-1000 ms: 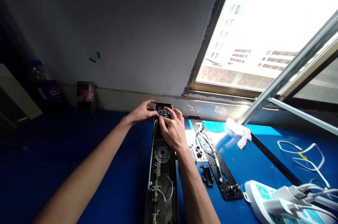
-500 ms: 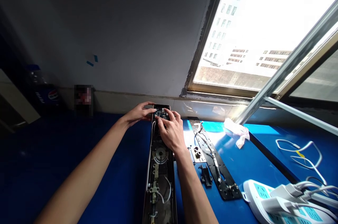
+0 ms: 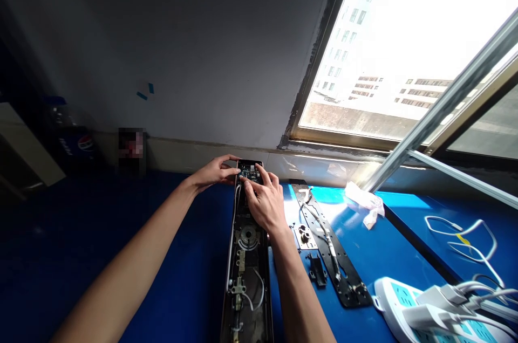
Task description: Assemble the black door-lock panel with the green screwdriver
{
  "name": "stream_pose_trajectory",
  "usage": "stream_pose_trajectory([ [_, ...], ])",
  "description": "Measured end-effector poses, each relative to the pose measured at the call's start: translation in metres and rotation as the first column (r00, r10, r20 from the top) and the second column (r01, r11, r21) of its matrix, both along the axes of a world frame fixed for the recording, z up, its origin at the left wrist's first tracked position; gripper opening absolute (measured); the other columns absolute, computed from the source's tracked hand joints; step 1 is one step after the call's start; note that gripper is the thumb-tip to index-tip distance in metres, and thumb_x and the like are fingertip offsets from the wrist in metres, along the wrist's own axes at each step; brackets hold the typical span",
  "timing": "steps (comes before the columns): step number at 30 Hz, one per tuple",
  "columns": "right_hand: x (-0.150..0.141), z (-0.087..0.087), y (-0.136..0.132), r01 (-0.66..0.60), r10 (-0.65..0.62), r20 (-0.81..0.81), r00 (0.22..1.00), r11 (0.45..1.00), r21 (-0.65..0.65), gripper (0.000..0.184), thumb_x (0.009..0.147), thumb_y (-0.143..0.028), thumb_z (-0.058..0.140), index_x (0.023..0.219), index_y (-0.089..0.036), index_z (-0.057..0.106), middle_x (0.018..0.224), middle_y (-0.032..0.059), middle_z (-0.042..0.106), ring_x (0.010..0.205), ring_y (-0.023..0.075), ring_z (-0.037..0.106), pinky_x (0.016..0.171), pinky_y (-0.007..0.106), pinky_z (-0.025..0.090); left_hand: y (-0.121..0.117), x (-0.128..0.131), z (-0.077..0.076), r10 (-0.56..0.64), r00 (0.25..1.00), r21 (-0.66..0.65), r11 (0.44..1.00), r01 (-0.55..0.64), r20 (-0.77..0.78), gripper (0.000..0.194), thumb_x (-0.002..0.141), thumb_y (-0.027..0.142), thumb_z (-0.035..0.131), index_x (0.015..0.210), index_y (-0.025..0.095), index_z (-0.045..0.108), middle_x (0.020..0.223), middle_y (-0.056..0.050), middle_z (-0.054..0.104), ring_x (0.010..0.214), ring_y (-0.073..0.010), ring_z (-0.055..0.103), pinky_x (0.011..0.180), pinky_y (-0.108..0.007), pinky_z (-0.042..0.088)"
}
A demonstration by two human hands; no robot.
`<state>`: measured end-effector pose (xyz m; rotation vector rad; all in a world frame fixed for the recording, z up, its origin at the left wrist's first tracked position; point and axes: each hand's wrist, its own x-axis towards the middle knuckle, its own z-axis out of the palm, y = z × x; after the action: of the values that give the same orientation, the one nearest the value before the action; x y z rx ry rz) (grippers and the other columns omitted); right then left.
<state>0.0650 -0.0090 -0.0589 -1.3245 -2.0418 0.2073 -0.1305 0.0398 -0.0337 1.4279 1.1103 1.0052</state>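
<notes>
A long, narrow door-lock body (image 3: 247, 262) lies open on the blue table (image 3: 121, 256), showing wires, a round gear and metal parts. At its far end sits a small circuit board (image 3: 250, 171). My left hand (image 3: 213, 171) grips the far left edge of the lock body, fingers curled around it. My right hand (image 3: 265, 200) rests over the upper part of the lock, its fingertips pressed down on the circuit board.
A black metal plate (image 3: 329, 246) with a cable lies to the right of the lock, with small parts (image 3: 304, 235) beside it. A white power strip (image 3: 408, 308) with plugs sits at the lower right. White cables (image 3: 465, 235), crumpled paper (image 3: 364, 203) and a window lie beyond.
Both hands stay at the far end of the lock; my right fingers shift slightly on the circuit board. The view wobbles a little.
</notes>
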Motion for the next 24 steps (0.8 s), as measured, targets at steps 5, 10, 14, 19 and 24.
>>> stream_pose_trajectory([
  [5, 0.004, -0.001, 0.005, -0.051, 0.061, -0.164, 0.985, 0.997, 0.066, 0.033, 0.105, -0.039, 0.049, 0.122, -0.036, 0.077, 0.156, 0.0016, 0.052, 0.143, 0.0289, 0.041, 0.117, 0.052, 0.039, 0.003, -0.001, -0.001, 0.005, 0.992, 0.061, 0.998, 0.003, -0.125, 0.069, 0.077, 0.04, 0.084, 0.138, 0.017, 0.061, 0.098, -0.009, 0.079, 0.091, -0.0259, 0.076, 0.082, -0.04, 0.062],
  [10, 0.02, 0.006, 0.005, -0.066, 0.096, -0.272, 0.957, 0.991, 0.119, 0.017, 0.095, -0.027, 0.064, 0.104, -0.027, 0.078, 0.107, 0.0035, 0.076, 0.114, 0.025, 0.057, 0.104, 0.042, 0.048, 0.0, -0.009, 0.006, 0.093, 0.954, 0.197, 0.98, -0.037, -0.283, 0.066, 0.074, 0.038, 0.085, 0.135, 0.022, 0.068, 0.111, -0.01, 0.077, 0.101, -0.0289, 0.073, 0.092, -0.04, 0.058],
  [14, 0.032, 0.009, 0.003, -0.154, 0.177, -0.237, 0.955, 0.981, 0.115, 0.009, 0.085, -0.019, 0.071, 0.087, -0.026, 0.076, 0.091, 0.0004, 0.077, 0.101, 0.0245, 0.058, 0.097, 0.04, 0.049, -0.008, -0.009, 0.014, 0.206, 0.864, 0.377, 0.926, -0.02, -0.46, 0.049, 0.082, 0.04, 0.075, 0.127, 0.023, 0.073, 0.109, -0.009, 0.076, 0.099, -0.0275, 0.072, 0.089, -0.038, 0.057],
  [19, 0.037, 0.008, 0.005, -0.219, 0.242, -0.271, 0.932, 0.969, 0.113, 0.017, 0.084, -0.015, 0.068, 0.089, -0.027, 0.078, 0.086, 0.0001, 0.078, 0.095, 0.0243, 0.058, 0.091, 0.04, 0.05, -0.015, 0.003, 0.02, 0.232, 0.83, 0.491, 0.869, 0.058, -0.508, 0.032, 0.086, 0.034, 0.07, 0.114, 0.02, 0.077, 0.1, -0.008, 0.076, 0.087, -0.0231, 0.071, 0.082, -0.033, 0.056],
  [24, 0.039, 0.005, 0.009, -0.251, 0.255, -0.404, 0.879, 0.966, 0.063, 0.012, 0.085, -0.023, 0.073, 0.093, -0.026, 0.081, 0.085, 0.0022, 0.077, 0.077, 0.0198, 0.062, 0.073, 0.035, 0.051, -0.024, 0.011, 0.026, 0.163, 0.805, 0.509, 0.839, 0.19, -0.57, 0.026, 0.088, 0.024, 0.066, 0.109, 0.02, 0.08, 0.096, -0.007, 0.075, 0.084, -0.0208, 0.068, 0.076, -0.03, 0.052],
])
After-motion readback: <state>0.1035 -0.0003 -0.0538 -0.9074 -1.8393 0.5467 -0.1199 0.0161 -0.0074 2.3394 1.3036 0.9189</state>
